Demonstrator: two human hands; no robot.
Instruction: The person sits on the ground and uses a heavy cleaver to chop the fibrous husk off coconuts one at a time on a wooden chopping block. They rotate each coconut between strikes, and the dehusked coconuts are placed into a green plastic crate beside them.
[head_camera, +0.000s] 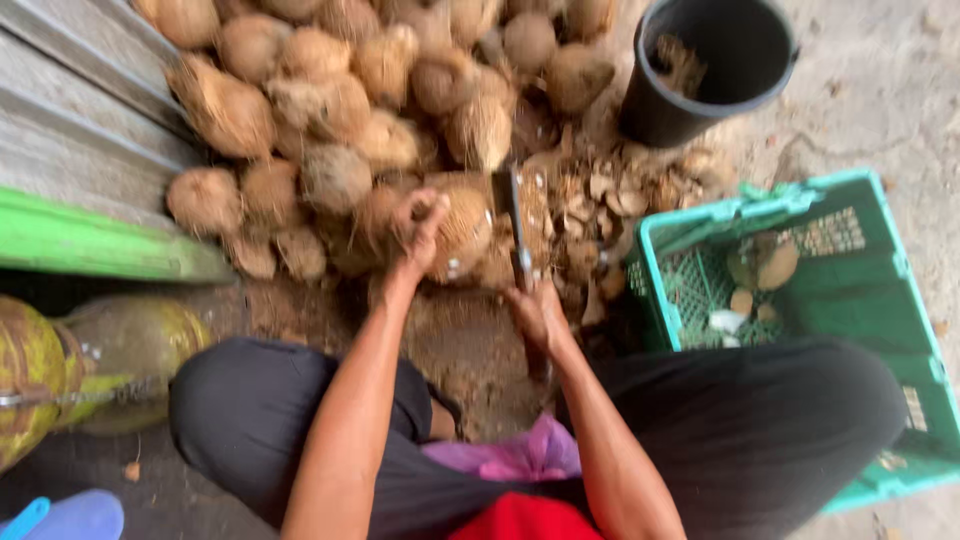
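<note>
Left hand (418, 222): gripping husked coconut (462, 232), in front of coconut pile (340, 90).
Right hand (537, 312): closed around cleaver (517, 225), blade beside coconut.
Green crate (860, 290): right of cleaver.

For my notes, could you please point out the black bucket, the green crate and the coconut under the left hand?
black bucket (668, 112), head view, on its outer wall.
green crate (858, 278), head view, on its inner side wall.
coconut (464, 228), head view, on its husk beside the fingers.
</note>
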